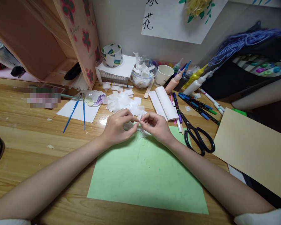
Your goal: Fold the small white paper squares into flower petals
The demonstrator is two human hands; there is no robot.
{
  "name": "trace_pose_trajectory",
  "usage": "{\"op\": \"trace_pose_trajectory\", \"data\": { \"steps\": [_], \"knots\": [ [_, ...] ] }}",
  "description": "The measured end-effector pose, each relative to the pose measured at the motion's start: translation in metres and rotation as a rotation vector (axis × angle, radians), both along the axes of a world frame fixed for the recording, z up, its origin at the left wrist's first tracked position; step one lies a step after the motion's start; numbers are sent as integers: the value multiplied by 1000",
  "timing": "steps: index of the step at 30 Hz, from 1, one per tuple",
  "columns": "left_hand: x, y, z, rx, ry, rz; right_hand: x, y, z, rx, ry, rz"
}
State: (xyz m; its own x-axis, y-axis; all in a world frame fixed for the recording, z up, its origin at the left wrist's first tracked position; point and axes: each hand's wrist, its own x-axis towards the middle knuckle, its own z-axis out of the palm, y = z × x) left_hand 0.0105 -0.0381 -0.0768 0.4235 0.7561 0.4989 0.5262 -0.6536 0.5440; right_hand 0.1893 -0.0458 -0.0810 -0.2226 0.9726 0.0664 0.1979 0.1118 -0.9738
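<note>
My left hand [120,127] and my right hand [157,126] meet fingertip to fingertip above the back part of a light green sheet [142,178]. Both are closed in a pinch on a tiny scrap of white paper, mostly covered by the fingers. Under and between the hands lie more white paper pieces [144,132], partly hidden. Just beyond them spreads a loose heap of torn white paper [121,101]. A folded white paper strip [166,103] lies behind my right hand. Black-handled scissors [198,137] rest to the right, overlapping the sheet's edge.
Two blue paintbrushes [72,115] lie on white paper at left, beside a palette [93,97]. At the back stand a tape roll [112,55], a bowl of paper scraps [144,76], a paper cup [164,75] and several paint bottles [175,80]. Tan card [255,150] lies right.
</note>
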Motion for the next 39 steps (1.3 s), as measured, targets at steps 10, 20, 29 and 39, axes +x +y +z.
{"op": "trace_pose_trajectory", "data": {
  "steps": [10, 20, 29, 39],
  "knots": [
    [1, 0, 2, -35, 29, 51, 0, 0, -2, 11, -6, 9],
    [3, 0, 7, -104, -35, 189, 2, 0, -2, -8, 17, -5],
    [-3, 10, -3, -166, -150, 458, 1, 1, -1, -10, 56, 6],
    [-5, 11, -6, -99, -173, 576, 1, 1, 0, -33, 58, -8]
  ]
}}
